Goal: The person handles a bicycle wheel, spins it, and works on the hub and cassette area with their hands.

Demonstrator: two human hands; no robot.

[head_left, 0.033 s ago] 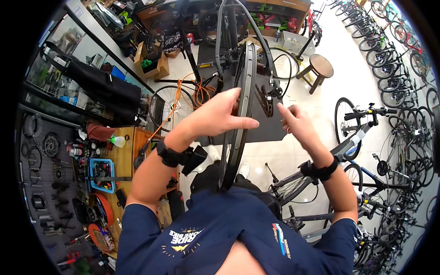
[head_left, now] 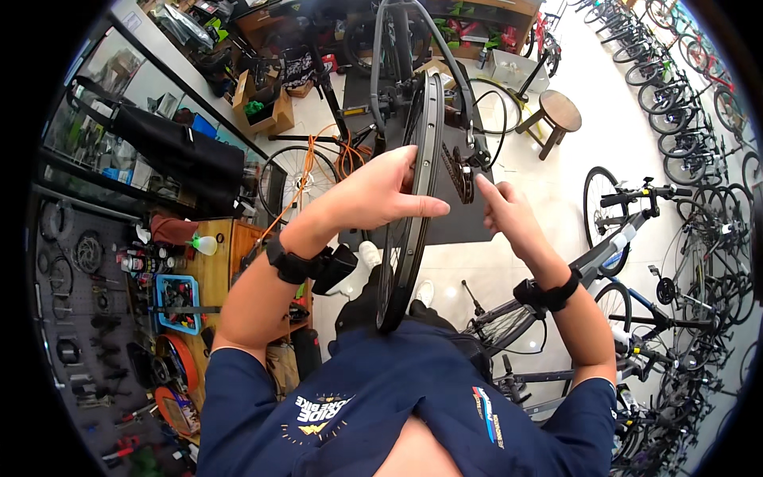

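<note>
The left hand (head_left: 397, 195) is clasping the upright, dark-rimmed bicycle wheel (head_left: 430, 127) before the torso, thumb across, fingers hidden, while the right hand (head_left: 511, 213), index extended, grip unclear, is hovering beside the dark metal derailleur (head_left: 466, 189).

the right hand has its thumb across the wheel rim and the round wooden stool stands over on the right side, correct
Not quite: the head view shows the left hand with its thumb across the wheel rim, while the right hand is near the rear derailleur. The round wooden stool does stand over on the right side.
</note>
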